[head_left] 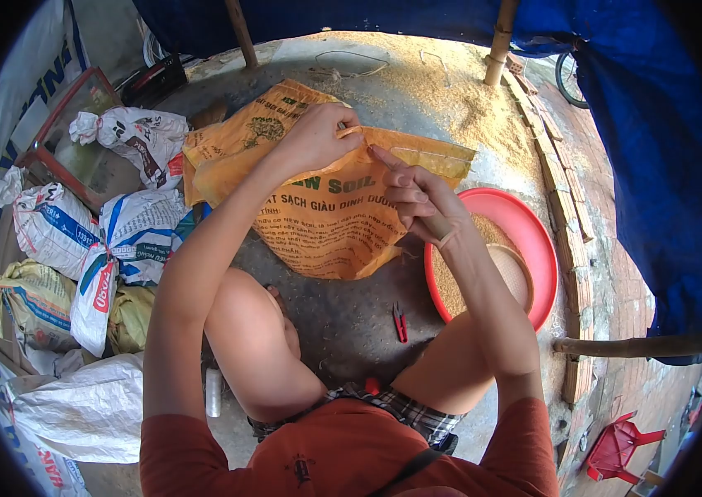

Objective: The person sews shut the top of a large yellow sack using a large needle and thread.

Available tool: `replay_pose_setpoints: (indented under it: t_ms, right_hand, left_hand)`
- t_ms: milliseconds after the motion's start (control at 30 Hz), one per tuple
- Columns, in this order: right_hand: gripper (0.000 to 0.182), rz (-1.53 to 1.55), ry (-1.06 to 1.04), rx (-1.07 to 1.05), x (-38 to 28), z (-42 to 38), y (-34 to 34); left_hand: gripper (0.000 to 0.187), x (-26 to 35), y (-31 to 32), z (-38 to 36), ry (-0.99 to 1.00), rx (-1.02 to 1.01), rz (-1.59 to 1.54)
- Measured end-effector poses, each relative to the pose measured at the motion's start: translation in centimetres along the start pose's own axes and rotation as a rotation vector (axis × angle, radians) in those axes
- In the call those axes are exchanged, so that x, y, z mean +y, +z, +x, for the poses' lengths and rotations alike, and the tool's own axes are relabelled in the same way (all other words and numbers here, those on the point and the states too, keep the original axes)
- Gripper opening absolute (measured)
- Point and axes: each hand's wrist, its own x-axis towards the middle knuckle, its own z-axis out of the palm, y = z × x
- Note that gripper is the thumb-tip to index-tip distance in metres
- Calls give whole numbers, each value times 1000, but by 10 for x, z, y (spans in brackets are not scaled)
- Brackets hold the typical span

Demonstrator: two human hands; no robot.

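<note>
An orange woven sack [330,219] printed "NEW SOIL" hangs upright in front of me, its lower part resting near the floor. My left hand [322,138] is closed on the folded top edge of the sack. Close by on the right, my right hand [419,195] has its fingers curled and its index finger reaching to that same edge. Whatever its fingers hold is too small or hidden to make out. A pale line of stitching or thread runs along the sack's top edge, right of the hands. Red thread snips [401,321] lie on the floor between my legs.
A red round tray [545,265] holding grain and a smaller woven sieve [514,273] stands at my right. Several filled sacks [57,228] are piled on the left. Grain [471,103] is spread behind, beside a brick edge [562,190]. A red stool [620,447] lies lower right.
</note>
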Motion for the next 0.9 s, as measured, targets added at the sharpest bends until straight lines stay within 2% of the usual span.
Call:
replay_pose_setpoints:
  t_ms: [100, 133, 200, 267, 433, 500, 567, 633, 700, 733, 800, 900]
  right_hand:
    - [45, -360, -64, 89, 3, -2, 5]
    - [45, -361, -63, 88, 9, 0, 3]
    - [42, -1394, -643, 294, 25, 3, 2]
    - [40, -1387, -661, 325, 28, 4, 6]
    - [34, -1395, -623, 404, 28, 5, 11]
    - [31, -1318, -622, 290, 27, 7, 5]
    - [30, -1274, -608, 320, 19, 2, 6]
    - [30, -1230, -597, 348, 19, 1, 8]
    - [29, -1089, -624, 213, 29, 3, 10]
    - [29, -1087, -621, 216, 28, 2, 11]
    - [26, -1185, -632, 457, 18, -1, 13]
    - [21, -1174, -660, 502, 16, 5, 4]
  left_hand:
    - [20, -1, 2, -2, 12, 23, -1]
    - [19, -1, 3, -2, 6, 5, -44]
    - [19, -3, 7, -1, -3, -9, -84]
    - [19, -7, 12, -2, 99, 21, -255]
    - [18, -6, 6, -2, 29, -65, -176]
    - [19, -8, 4, 0, -10, -92, -137]
    - [25, -18, 4, 3, -80, -129, -172]
    - [25, -24, 8, 3, -63, -101, -214]
    - [25, -25, 7, 3, -49, -75, -254]
    - [25, -26, 7, 3, -45, -77, -242]
    - [25, -21, 9, 3, -38, -85, -236]
    - [14, -6, 4, -2, -15, -53, -299]
